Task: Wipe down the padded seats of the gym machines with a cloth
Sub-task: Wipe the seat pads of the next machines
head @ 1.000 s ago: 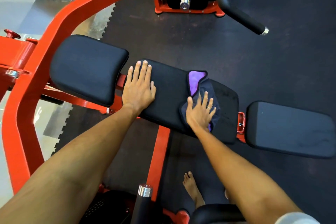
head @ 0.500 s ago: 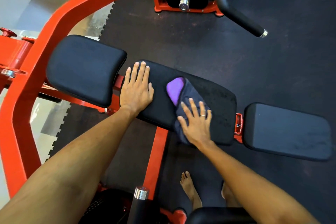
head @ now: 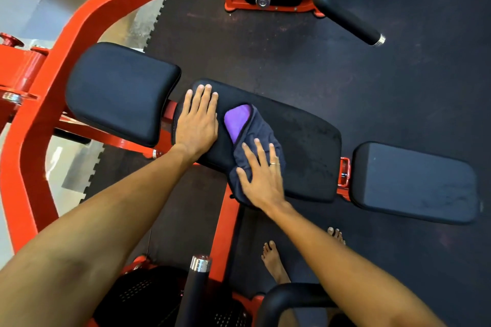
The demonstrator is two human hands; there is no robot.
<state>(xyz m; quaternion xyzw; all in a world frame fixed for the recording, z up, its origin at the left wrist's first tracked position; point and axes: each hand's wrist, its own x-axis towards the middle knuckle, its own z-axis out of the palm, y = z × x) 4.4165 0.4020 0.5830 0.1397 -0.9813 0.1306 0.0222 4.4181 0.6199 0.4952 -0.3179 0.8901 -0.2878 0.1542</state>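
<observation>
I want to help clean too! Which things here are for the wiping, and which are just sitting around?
For the wiping: cloth, under the right hand; middle pad it lies on; left hand, flat on that pad; left pad; right pad.
Just there: red frame; black handle; floor mat.

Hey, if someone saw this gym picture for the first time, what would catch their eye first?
Likely the bright red machine frame sweeping up the left side against the dark floor. Next, on the middle black pad, the right hand presses a dark cloth with a purple fold showing, and the left hand lies flat just to its left.
</observation>
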